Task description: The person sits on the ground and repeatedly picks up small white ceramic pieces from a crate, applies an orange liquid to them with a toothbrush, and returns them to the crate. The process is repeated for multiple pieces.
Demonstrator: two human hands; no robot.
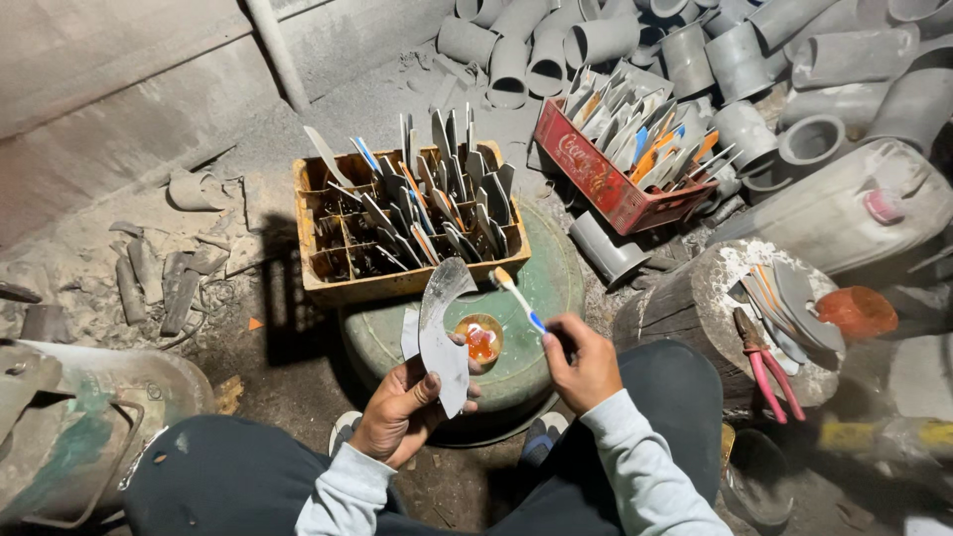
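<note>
Knees [228, 476] in dark trousers fill the bottom of the frame, and I'm looking down past grey sleeves at both hands. Left hand [402, 412], low centre, is clenched around a curved grey blade [442, 333]; the blade stands nearly upright, its hooked tip curling toward the right above the fingers. Right hand [584, 365], just right of centre, pinches a toothbrush [518, 298] by its blue-and-white handle, with the head angled up and left, close to the blade's tip but apart from it.

Between the two hands I see a small orange dish [480, 339] sitting on a round green drum [541, 298]. Behind it, centre frame, a yellow crate [397, 283] rests on the drum's far edge, its compartments stuffed with more upright blades. Upper right, a red crate [596, 179] holds another tilted batch, some with orange and blue parts.

At right, a wood stump [675, 308] carries a fan of flat grey pieces and pink-handled pliers [769, 372]. Grey pipes [754, 50] are heaped across the upper right corner. Lower left, a battered metal can [69, 427] is lying beside my knee.
</note>
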